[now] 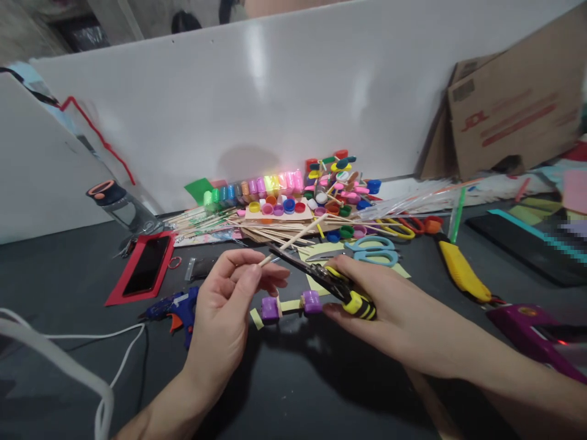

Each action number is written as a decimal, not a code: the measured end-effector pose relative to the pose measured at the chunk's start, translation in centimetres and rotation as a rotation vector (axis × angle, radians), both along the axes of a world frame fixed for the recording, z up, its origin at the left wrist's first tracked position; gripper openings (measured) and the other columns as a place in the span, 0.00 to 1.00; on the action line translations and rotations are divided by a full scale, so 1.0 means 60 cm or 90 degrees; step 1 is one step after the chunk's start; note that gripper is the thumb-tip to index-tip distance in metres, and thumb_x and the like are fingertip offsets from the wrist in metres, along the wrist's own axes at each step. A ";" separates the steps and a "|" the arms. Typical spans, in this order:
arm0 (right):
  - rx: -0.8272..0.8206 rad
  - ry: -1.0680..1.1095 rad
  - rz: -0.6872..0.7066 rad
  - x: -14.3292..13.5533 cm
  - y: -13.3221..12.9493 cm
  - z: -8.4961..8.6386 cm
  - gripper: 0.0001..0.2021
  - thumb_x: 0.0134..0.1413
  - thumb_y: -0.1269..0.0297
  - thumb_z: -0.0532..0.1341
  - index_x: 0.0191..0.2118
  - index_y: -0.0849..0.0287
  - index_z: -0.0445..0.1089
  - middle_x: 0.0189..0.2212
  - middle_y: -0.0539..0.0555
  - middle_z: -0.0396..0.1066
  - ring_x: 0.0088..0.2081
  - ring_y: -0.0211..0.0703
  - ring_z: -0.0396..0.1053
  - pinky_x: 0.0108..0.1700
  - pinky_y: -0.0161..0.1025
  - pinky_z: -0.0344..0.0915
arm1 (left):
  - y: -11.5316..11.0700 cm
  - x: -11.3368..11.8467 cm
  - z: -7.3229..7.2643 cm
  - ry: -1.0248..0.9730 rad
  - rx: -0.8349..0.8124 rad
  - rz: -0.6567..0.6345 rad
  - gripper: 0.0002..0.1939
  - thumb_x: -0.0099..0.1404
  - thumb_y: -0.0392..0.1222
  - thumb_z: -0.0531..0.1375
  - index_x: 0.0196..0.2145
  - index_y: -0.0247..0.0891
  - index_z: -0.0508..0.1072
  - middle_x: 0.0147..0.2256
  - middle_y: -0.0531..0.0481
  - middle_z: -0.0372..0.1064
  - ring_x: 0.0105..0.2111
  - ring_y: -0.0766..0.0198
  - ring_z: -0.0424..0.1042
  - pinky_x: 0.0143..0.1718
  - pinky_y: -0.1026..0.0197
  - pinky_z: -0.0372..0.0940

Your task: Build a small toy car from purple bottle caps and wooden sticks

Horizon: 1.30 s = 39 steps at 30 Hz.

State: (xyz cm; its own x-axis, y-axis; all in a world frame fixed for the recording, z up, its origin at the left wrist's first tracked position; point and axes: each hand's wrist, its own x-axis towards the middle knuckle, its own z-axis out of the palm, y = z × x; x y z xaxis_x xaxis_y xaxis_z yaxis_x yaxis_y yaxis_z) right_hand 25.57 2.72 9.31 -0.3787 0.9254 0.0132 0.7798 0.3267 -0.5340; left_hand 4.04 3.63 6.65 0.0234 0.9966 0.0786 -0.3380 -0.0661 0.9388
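A dark, smooth table spreads across the view, closed off at the back by a glossy white panel that catches blurry patches of light, with another white panel meeting it on the left. At the right, brown cardboard with red printing leans against the back panel. Beyond the panel's top edge, a mottled grey surface with a dark rectangular patch shows at the upper left, and a plain pinkish-brown surface farther right.
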 end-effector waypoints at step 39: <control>-0.017 -0.043 0.082 0.019 0.013 0.009 0.11 0.59 0.55 0.61 0.42 0.56 0.71 0.37 0.55 0.77 0.37 0.51 0.73 0.36 0.43 0.66 | 0.000 -0.001 0.015 -0.131 -0.235 -0.262 0.09 0.64 0.40 0.65 0.30 0.34 0.71 0.22 0.55 0.73 0.13 0.74 0.66 0.16 0.71 0.69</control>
